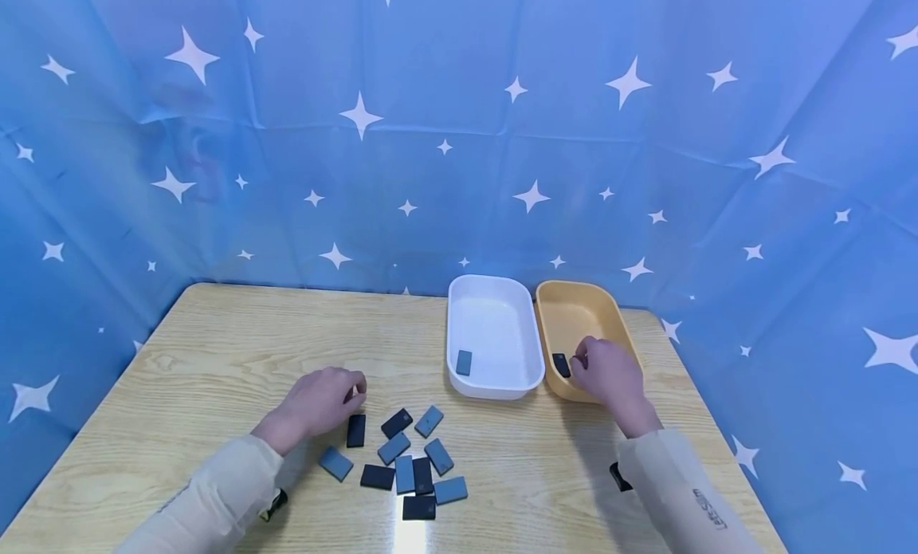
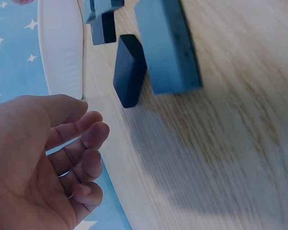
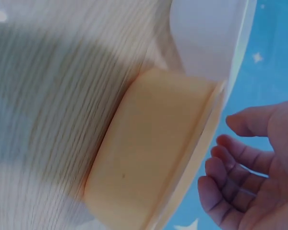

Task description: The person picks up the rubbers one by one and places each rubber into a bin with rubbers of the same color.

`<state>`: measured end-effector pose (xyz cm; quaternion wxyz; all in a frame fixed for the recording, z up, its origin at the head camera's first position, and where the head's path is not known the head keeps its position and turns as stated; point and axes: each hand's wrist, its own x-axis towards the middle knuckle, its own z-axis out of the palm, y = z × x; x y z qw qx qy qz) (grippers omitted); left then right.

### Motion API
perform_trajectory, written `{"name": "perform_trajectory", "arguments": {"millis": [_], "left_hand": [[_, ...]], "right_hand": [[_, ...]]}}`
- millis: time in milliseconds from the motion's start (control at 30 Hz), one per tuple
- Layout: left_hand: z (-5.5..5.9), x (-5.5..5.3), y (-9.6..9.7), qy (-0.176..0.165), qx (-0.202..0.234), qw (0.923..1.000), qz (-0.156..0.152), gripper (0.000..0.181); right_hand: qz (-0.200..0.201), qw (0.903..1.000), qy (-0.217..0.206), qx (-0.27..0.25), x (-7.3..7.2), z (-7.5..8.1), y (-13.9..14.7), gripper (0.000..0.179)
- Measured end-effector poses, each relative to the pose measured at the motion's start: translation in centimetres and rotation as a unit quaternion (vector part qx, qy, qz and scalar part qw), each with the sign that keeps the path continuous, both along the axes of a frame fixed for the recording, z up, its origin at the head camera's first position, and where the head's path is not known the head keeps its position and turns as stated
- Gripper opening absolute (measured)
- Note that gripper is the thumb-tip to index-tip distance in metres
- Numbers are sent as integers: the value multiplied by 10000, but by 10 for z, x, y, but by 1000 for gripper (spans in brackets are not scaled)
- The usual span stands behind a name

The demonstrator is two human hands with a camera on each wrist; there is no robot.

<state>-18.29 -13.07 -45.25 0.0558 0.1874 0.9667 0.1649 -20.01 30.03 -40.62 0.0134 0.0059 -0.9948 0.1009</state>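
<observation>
My right hand (image 1: 610,376) is over the near part of an orange bin (image 1: 574,295), fingers loosely bent with nothing between them. Just left of its fingertips, within the bin, shows a black block (image 1: 561,365). In the right wrist view the thumb and fingers (image 3: 216,191) stand apart beside the bin's rim. My left hand (image 1: 326,398) hovers over the table, fingers relaxed and holding nothing. Nearest to it is a black block (image 1: 355,430), just below its fingertips. Several blue-grey blocks (image 1: 394,448) and black blocks (image 1: 377,477) lie in a loose group to its right.
A white bin (image 1: 495,392) stands left of the orange one, with one blue-grey block (image 1: 464,363) in it. The wooden table (image 1: 287,323) reaches a blue star-patterned curtain (image 1: 445,195) at the back. Wrist-worn black devices (image 1: 620,477) show at the sleeves.
</observation>
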Motion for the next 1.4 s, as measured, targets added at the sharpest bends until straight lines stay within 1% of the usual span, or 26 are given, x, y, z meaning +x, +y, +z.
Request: {"name": "perform_trajectory", "arguments": {"millis": [67,300,433,567,633,800,967,1200,1400], "left_hand": [[2,1,2,-5,35,10000,-35,8],[7,3,12,81,83,9999,-111,9],[9,3,21,108,104,9997,-209,8],[10,3,32,128,158,9992,-340,9],[10,4,36,197,128,9989,-398,10],[9,6,43,434,80,9974,-575,11],[10,7,52,517,158,9956,-769,11],[9,7,66,445,293,9934,-1019,12],[4,6,78,319,300,9928,-1119,12]], "right_hand": [[96,9999,94,7,6,2,-6,15],[315,9993,178,-89,23,3,-21,20],[442,9981,387,-203,33,-2,-30,16],[677,9956,561,-309,43,-9,-39,11],[814,9945,579,-309,48,-11,-43,11],[1038,9928,531,-268,54,-14,-49,14],[1161,9917,482,-260,60,-19,-52,16],[1266,9916,87,-270,69,-31,-58,17],[1355,9904,-2,-277,76,-40,-62,15]]}}
